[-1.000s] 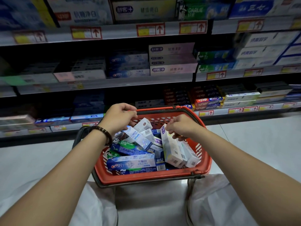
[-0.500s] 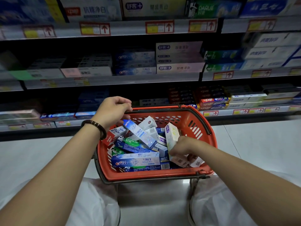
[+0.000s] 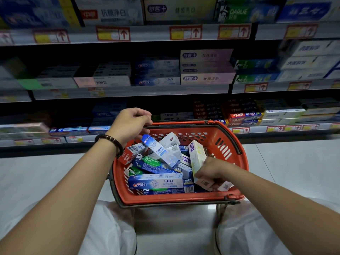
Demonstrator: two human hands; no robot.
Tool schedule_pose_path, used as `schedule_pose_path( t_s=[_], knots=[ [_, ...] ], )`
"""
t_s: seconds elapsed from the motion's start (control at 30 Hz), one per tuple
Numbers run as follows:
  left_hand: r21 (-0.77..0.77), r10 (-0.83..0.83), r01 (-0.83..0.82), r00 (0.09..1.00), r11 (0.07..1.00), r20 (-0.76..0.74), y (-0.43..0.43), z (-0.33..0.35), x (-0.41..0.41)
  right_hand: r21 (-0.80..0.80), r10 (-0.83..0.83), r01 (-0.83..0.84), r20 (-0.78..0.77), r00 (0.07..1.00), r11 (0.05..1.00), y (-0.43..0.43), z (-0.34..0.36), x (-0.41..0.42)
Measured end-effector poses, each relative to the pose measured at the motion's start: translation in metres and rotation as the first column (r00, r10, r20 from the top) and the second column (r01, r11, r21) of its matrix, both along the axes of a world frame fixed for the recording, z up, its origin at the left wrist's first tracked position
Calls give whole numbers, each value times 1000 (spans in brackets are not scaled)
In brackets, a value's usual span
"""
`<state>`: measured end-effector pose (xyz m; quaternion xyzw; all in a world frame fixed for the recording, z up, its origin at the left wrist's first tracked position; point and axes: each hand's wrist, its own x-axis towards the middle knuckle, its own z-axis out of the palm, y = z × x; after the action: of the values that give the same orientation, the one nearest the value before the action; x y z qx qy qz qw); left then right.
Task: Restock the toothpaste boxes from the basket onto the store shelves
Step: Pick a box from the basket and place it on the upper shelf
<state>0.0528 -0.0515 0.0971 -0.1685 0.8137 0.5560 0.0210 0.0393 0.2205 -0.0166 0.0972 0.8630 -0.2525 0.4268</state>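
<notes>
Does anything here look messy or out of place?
The toothpaste boxes in the red basket lie jumbled at all angles, unlike the flat stacks on the shelves. One pale box stands almost on end, gripped by the right hand. Nothing looks spilled or crushed.

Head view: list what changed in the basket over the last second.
The right hand slid from the top of the pale upright box down to its near end and now grips it there. The left hand stayed curled above the far left rim of the red basket. The other boxes lie as before.
</notes>
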Motion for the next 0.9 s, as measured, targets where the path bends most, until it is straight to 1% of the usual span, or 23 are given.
schedule_pose_path(
  t_s=[0.33,0.6,0.7,0.8,0.9],
  knots=[
    [1,2,-2,1000,1000,3,1,-5,-2,-31,-65,65,-6,998,997,6,3,-7],
    [15,4,-4,1000,1000,13,5,-7,-6,-91,-103,98,-49,993,991,16,27,-19],
    [22,-1,1,1000,1000,25,8,-9,-8,-138,-157,146,-76,985,980,21,33,-26],
    [18,-9,8,999,1000,33,12,-12,-8,-177,-244,228,-75,967,957,27,38,-33],
    [5,-19,19,999,1000,41,16,-13,-7,-194,-282,261,-87,956,946,31,44,-37]
  ],
)
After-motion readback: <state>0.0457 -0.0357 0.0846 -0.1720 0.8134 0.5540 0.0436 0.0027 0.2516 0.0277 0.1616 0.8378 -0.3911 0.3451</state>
